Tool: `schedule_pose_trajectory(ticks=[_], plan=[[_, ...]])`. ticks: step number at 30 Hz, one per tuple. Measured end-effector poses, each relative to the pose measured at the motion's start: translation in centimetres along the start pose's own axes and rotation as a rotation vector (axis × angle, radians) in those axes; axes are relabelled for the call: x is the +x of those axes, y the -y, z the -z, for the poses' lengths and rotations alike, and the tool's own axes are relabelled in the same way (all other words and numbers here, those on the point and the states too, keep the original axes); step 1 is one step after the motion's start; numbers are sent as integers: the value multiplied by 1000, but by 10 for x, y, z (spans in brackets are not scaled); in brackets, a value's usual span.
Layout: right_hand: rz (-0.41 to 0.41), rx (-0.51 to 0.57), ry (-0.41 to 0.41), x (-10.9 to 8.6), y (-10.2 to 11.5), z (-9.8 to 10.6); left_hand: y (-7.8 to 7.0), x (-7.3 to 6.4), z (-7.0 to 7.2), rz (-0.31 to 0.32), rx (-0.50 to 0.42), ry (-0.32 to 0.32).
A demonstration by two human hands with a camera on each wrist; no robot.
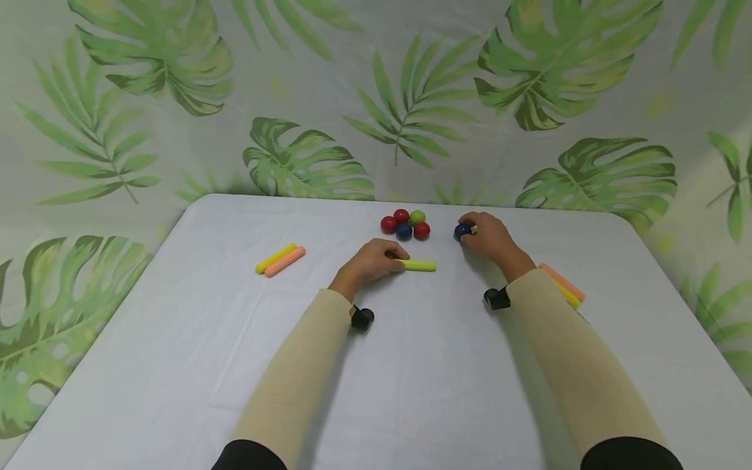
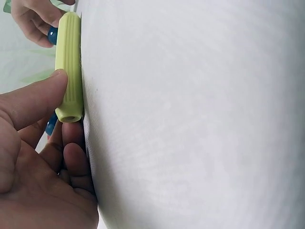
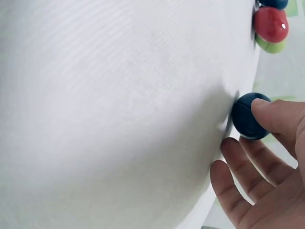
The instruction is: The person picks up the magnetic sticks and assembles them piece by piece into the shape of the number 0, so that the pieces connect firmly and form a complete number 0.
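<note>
Left hand (image 1: 371,260) pinching green stick (image 1: 418,265), right hand (image 1: 489,236) apparently gripping blue ball (image 1: 461,230)

Lime stick (image 1: 418,265), navy ball (image 1: 462,230), leaf-print backdrop (image 1: 376,98)

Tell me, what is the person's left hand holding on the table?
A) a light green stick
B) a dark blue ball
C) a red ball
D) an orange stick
A: the left hand pinches the light green stick between thumb and fingers on the table, while the right hand has the dark blue ball.
</note>
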State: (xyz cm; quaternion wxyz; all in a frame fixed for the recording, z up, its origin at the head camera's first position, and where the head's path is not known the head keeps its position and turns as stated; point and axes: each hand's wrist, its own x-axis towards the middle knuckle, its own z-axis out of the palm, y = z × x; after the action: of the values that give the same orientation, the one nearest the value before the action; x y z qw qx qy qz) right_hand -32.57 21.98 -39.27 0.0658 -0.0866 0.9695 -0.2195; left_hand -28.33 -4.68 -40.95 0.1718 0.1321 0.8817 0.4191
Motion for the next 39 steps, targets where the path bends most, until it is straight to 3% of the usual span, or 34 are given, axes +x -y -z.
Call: schedule_pose_trajectory(ticks=[11,29,39], plan=[[33,31,1,-5,-4,-1,-2,-2,1,8,-6,3],[136,38,86,-37,11,-5,-5,-3,0,22,28,-12],[111,51,74,-47,11,-8,-7,-1,-4,0,80,-28]])
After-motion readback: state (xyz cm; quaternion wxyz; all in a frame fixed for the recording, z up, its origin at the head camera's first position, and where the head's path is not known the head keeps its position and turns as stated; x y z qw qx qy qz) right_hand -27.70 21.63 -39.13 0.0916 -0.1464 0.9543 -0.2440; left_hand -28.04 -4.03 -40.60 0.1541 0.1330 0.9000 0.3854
